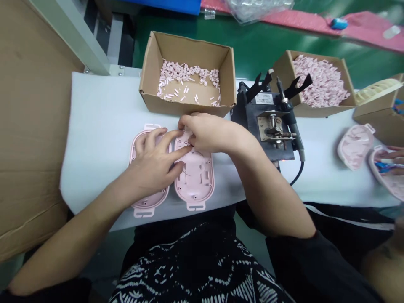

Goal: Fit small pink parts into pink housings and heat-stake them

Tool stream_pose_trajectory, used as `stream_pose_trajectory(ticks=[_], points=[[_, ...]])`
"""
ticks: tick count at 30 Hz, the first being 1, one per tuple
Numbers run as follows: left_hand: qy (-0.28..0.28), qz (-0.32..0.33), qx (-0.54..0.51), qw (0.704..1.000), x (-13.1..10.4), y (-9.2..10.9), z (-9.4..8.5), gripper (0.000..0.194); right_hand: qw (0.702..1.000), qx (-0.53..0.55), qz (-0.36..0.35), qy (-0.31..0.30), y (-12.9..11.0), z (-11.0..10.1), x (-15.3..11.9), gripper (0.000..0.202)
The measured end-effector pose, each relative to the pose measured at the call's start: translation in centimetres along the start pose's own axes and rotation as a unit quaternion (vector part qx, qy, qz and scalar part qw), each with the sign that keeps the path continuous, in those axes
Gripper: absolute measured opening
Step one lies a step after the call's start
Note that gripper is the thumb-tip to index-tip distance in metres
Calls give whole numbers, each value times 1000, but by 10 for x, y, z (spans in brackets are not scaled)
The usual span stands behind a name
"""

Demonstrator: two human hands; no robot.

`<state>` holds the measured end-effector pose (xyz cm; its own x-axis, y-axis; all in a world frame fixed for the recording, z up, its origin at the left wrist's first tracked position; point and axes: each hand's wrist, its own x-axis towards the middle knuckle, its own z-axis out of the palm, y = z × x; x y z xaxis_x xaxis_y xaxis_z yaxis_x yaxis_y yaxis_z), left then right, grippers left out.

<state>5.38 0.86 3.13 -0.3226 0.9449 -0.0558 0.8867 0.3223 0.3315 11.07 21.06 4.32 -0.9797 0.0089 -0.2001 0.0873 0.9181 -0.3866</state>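
Two pale pink plastic shells lie side by side on the white cloth, their inner ribs and screw posts facing up. My left hand (pixel 154 162) rests across the left shell (pixel 147 202) with fingers spread. Its index and middle fingertips reach onto the upper part of the right shell (pixel 194 181). Curled over that shell's far end is my right hand (pixel 203 132), thumb and fingers drawn together near the left fingertips. Whatever the right fingers pinch is hidden behind them.
Ahead stands a cardboard box (pixel 189 105) of small pink parts. On the right are a black soldering-type fixture (pixel 268 126) with a cable and a second box (pixel 318 84) of pink parts. Further right, another person's hand (pixel 396 155) works by a pink shell (pixel 356 145).
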Motion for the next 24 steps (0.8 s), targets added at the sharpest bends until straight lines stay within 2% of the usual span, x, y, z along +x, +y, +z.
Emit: stream_pose_trajectory(ticks=[5, 8, 11, 16, 19, 22, 24], points=[[0, 7, -12, 1000, 1, -3, 2, 43, 991, -101, -72, -51, 3, -6, 23, 16], [15, 8, -21, 1000, 1, -5, 5, 40, 981, -144, -65, -112, 2, -12, 34, 11], [30, 6, -32, 999, 0, -8, 8, 36, 968, -175, -51, -173, 0, -19, 39, 15], [64, 3, -37, 997, -2, -8, 13, 34, 967, -161, -85, -177, 0, -24, 35, 16], [68, 6, -26, 997, -3, -6, 13, 36, 973, -147, -69, -166, 1, -20, 31, 24], [75, 18, -6, 997, -3, -3, 13, 38, 974, -150, -110, -128, 2, -14, 26, 32], [83, 22, 9, 996, -3, -2, 12, 38, 967, -173, -123, -139, 1, -14, 24, 37]])
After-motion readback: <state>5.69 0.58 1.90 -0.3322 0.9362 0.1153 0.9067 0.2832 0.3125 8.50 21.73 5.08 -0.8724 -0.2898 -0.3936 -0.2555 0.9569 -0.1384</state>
